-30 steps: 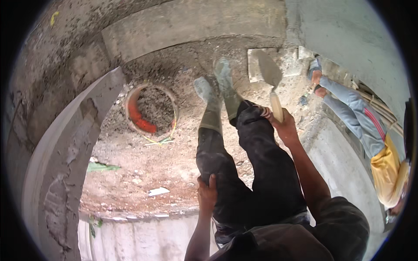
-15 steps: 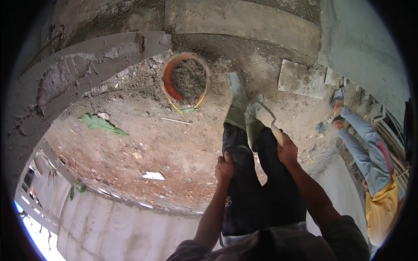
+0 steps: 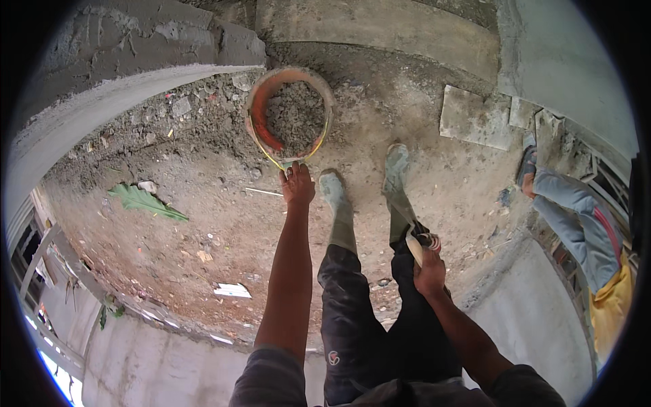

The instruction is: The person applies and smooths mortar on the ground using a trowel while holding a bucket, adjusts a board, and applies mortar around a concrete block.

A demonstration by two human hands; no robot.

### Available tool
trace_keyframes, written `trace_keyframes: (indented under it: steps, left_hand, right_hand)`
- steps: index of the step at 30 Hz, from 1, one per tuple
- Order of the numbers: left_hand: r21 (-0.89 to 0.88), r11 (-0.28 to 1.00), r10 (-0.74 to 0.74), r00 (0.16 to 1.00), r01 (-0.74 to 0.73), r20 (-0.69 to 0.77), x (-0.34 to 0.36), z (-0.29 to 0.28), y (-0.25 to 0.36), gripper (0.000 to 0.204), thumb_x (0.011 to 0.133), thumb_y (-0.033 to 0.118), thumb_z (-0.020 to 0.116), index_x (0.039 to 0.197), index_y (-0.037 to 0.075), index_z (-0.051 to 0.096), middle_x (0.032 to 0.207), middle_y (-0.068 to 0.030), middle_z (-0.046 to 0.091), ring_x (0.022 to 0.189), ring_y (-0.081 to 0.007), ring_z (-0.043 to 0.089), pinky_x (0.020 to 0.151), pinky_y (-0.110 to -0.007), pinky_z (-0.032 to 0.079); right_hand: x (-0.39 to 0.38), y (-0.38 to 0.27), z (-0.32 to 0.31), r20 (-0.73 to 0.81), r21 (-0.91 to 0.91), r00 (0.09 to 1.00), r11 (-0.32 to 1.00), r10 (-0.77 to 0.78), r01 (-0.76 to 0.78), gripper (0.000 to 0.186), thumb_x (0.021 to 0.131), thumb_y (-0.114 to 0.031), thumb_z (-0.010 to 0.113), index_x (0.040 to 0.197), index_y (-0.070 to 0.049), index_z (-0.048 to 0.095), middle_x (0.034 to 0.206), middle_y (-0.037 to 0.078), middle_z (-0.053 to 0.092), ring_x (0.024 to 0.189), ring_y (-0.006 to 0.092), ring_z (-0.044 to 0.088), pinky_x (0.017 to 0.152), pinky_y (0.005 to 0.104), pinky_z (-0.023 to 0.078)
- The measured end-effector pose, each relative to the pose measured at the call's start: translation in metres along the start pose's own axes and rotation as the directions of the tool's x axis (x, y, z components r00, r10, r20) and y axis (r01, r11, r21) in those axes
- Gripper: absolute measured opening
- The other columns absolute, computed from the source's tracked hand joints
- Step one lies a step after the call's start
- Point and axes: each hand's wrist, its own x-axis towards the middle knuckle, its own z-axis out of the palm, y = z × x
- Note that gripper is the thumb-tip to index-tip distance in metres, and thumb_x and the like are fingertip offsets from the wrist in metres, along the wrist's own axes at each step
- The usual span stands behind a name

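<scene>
An orange-red bucket (image 3: 260, 112) stands on the dirt ground, holding grey wet mortar (image 3: 295, 119). Its yellow wire handle (image 3: 270, 157) hangs toward me. My left hand (image 3: 297, 184) is stretched down to the near side of the bucket, fingers curled on the handle's greenish grip. Beside my right thigh, my right hand (image 3: 429, 273) is closed round a trowel (image 3: 414, 248) with a pale wooden handle. The trowel's blade is hard to make out against my boot and leg.
A large green leaf (image 3: 146, 201) and a white scrap (image 3: 232, 290) lie on the ground. Square slabs (image 3: 475, 117) rest at the far right. A person in grey trousers (image 3: 576, 217) is at the right. A rough grey wall (image 3: 135, 41) curves along the upper left.
My left hand has gone from my thigh forward to the bucket's handle. My right hand with the trowel has lowered toward my leg. My feet have moved apart, the left one nearer the bucket.
</scene>
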Motion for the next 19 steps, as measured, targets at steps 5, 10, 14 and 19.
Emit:
trace_keyframes:
  steps: [5, 10, 14, 19]
  left_hand:
    - [0.053, 0.995, 0.096, 0.944, -0.083, -0.317, 0.02, 0.012, -0.01, 0.06, 0.077, 0.027, 0.076, 0.131, 0.014, 0.052, 0.129, -0.0123, 0.054, 0.115, -0.0317, 0.061, 0.108, -0.053, 0.037]
    - [-0.099, 0.988, 0.106, 0.984, -0.12, -0.141, 0.037, -0.029, -0.033, 0.037, 0.079, 0.033, 0.073, 0.11, 0.013, 0.068, 0.098, -0.0162, 0.072, 0.092, -0.0361, 0.071, 0.083, -0.048, 0.055]
    - [-0.206, 0.978, -0.008, 0.99, -0.022, -0.141, 0.01, -0.064, -0.021, 0.03, 0.08, 0.036, 0.067, 0.095, 0.011, 0.074, 0.095, -0.0183, 0.073, 0.089, -0.0373, 0.071, 0.082, -0.047, 0.056]
    - [-0.32, 0.944, -0.114, 0.991, 0.084, -0.076, -0.078, -0.086, -0.027, 0.03, 0.078, 0.036, 0.065, 0.088, 0.011, 0.077, 0.098, -0.0202, 0.073, 0.097, -0.0348, 0.07, 0.086, -0.044, 0.056]
  right_hand:
    - [-0.012, -0.031, 0.016, -0.026, 0.008, 1.0, 1.0, -0.006, 0.006, 0.051, 0.078, -0.011, 0.068, 0.124, 0.003, 0.05, 0.107, 0.024, 0.059, 0.101, 0.0442, 0.058, 0.082, 0.054, 0.046]
    - [-0.007, -0.056, 0.027, 0.025, -0.032, 0.998, 0.998, -0.054, 0.055, 0.052, 0.078, -0.013, 0.068, 0.125, 0.003, 0.051, 0.11, 0.025, 0.058, 0.105, 0.0443, 0.056, 0.084, 0.0532, 0.047]
    - [-0.001, -0.047, 0.024, 0.024, -0.034, 0.997, 0.997, -0.071, 0.071, 0.054, 0.079, -0.013, 0.068, 0.127, 0.002, 0.049, 0.112, 0.025, 0.058, 0.107, 0.0445, 0.055, 0.084, 0.0537, 0.047]
    - [0.007, -0.044, 0.005, -0.057, -0.031, 0.998, 0.999, -0.027, 0.025, 0.066, 0.08, -0.017, 0.07, 0.138, -0.006, 0.04, 0.131, 0.019, 0.052, 0.116, 0.0422, 0.054, 0.086, 0.0562, 0.046]
